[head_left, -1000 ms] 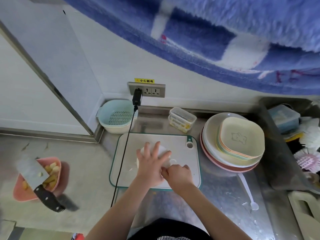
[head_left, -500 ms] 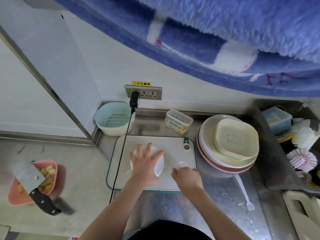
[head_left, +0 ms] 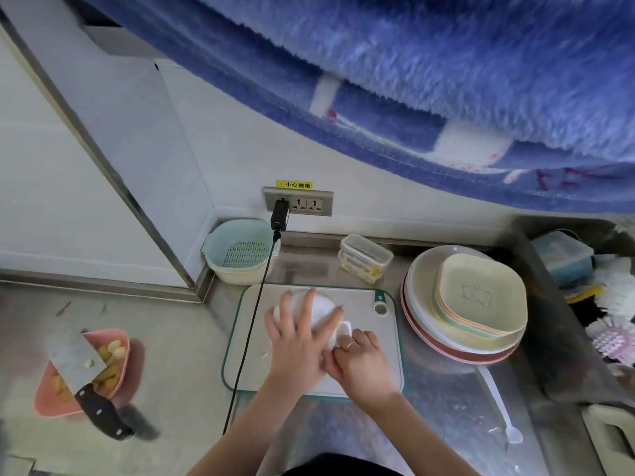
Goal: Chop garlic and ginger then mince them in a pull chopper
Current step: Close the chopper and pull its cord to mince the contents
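A white pull chopper (head_left: 321,305) stands on the green-edged cutting board (head_left: 364,304). My left hand (head_left: 299,341) lies flat on its lid with fingers spread, pressing it down. My right hand (head_left: 360,362) sits right beside the chopper, fingers closed on the small white pull handle (head_left: 344,329). The chopper's contents are hidden. To the far left, a pink bowl (head_left: 120,341) holds garlic cloves and ginger pieces, and a cleaver (head_left: 74,359) rests across it with a garlic bit on the blade.
A black charger cable (head_left: 254,314) runs from the wall socket across the board's left side. Behind stand a green colander (head_left: 240,252) and stacked clear containers (head_left: 366,257). A stack of plates (head_left: 481,300) and a white spoon (head_left: 498,403) lie at right.
Half a second ago my right hand had pulled away to the right of the chopper; it is now back against it. My left hand has stayed on the lid.
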Action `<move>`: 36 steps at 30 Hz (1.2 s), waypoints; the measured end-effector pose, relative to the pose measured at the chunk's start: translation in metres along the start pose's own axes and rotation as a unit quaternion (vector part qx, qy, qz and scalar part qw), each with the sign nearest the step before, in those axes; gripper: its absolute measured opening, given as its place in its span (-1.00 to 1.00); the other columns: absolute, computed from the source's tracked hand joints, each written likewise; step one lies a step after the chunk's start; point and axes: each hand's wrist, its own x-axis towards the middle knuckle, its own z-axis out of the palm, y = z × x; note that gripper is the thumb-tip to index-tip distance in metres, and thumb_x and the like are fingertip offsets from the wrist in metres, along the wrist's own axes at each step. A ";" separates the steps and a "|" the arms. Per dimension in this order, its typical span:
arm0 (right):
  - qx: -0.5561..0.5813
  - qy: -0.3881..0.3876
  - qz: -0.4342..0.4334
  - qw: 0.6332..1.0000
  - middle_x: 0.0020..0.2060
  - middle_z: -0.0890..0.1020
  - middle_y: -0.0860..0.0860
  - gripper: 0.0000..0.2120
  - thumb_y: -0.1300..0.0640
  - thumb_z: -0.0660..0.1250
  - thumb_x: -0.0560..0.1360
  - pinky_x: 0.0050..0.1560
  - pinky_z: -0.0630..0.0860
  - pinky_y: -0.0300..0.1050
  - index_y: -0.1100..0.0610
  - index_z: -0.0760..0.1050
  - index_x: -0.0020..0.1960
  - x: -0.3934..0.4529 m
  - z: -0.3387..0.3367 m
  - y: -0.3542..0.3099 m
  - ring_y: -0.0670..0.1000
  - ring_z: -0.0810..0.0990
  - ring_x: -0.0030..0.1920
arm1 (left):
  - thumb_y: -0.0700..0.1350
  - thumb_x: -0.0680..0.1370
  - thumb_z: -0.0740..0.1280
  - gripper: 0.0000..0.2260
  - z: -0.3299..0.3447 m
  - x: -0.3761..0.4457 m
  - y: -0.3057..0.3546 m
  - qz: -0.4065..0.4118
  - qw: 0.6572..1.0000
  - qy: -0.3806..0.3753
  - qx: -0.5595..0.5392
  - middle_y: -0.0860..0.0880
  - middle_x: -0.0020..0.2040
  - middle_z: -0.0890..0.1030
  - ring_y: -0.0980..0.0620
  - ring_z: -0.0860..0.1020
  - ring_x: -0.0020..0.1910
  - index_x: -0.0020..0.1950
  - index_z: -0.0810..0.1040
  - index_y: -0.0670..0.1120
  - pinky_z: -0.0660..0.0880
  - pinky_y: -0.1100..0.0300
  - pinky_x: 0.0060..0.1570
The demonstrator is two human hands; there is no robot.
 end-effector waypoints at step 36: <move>0.005 -0.320 0.099 0.942 0.14 0.51 0.09 -0.51 -0.04 -0.13 0.67 0.06 0.28 0.06 0.13 0.53 0.16 -0.037 0.013 0.022 0.15 0.51 0.02 | 0.11 0.35 0.45 -0.21 0.023 0.006 0.029 0.056 0.985 -0.143 0.076 -0.09 0.52 -0.10 -0.33 -0.11 0.42 0.39 0.00 0.22 -0.06 -0.29 0.27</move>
